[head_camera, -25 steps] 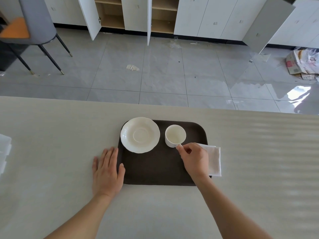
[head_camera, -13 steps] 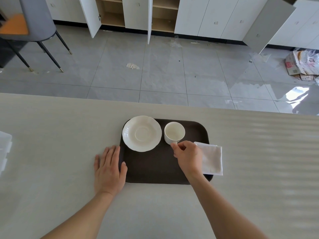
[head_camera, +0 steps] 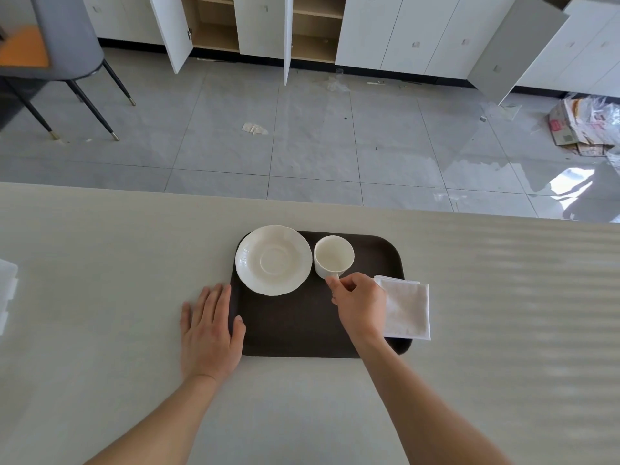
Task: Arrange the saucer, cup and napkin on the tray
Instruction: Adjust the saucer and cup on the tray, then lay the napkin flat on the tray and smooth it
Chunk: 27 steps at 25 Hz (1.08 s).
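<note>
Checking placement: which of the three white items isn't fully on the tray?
The napkin: its right edge overhangs the tray onto the table. The saucer and cup sit fully on it.

My left hand (head_camera: 209, 330) and right hand (head_camera: 360, 305) are bare; no sleeves cover my forearms; fingernails short, unpainted.

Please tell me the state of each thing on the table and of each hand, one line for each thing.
Round white saucer: on tray, empty.
White ceramic cup: upright, empty, beside saucer, on tray.
Folded white napkin: flat, overhanging the tray's right edge.
Dark brown rectangular tray: flat on table.
Left hand: open, flat, against the tray's left edge.
Right hand: fingers pinched at the cup's near side.
</note>
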Each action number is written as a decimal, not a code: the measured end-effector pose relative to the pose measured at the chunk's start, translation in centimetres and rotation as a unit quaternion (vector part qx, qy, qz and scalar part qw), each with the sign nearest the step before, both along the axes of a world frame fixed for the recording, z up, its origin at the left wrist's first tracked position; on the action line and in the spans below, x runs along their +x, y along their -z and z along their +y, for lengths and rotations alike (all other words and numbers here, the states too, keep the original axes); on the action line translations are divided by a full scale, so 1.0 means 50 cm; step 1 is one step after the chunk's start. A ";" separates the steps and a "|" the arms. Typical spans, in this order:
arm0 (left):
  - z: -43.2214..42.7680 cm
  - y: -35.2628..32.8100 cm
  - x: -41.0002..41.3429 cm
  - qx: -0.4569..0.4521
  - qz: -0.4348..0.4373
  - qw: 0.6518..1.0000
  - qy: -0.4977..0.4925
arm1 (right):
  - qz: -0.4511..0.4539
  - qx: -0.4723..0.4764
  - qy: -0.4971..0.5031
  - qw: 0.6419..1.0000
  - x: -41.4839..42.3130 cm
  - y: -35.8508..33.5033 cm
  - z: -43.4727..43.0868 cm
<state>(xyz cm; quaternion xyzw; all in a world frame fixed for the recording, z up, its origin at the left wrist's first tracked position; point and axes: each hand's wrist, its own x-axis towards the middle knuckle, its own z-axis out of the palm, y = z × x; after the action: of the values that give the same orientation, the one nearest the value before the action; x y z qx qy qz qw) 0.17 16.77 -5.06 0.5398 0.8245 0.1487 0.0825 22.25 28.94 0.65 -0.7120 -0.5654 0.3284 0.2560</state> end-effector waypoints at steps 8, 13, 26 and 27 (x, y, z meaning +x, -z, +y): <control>-0.001 0.005 0.002 0.004 -0.002 1.000 0.002 | 0.005 -0.018 -0.049 0.999 0.015 -0.012 -0.002; 0.000 0.001 0.001 0.007 -0.005 1.000 0.002 | 0.006 -0.018 -0.078 0.997 0.057 -0.016 -0.005; 0.017 -0.057 0.138 0.187 -0.082 0.976 0.077 | -0.071 0.034 0.068 0.995 0.325 -0.030 0.001; 0.021 -0.063 0.169 0.185 -0.097 0.972 0.105 | -0.079 0.023 0.076 0.994 0.335 -0.025 0.003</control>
<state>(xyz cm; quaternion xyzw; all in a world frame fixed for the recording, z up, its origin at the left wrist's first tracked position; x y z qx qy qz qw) 8.64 17.82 -1.91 0.6119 0.7098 0.3405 0.0758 39.00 29.09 1.88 -0.7708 -0.5351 0.2378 0.2511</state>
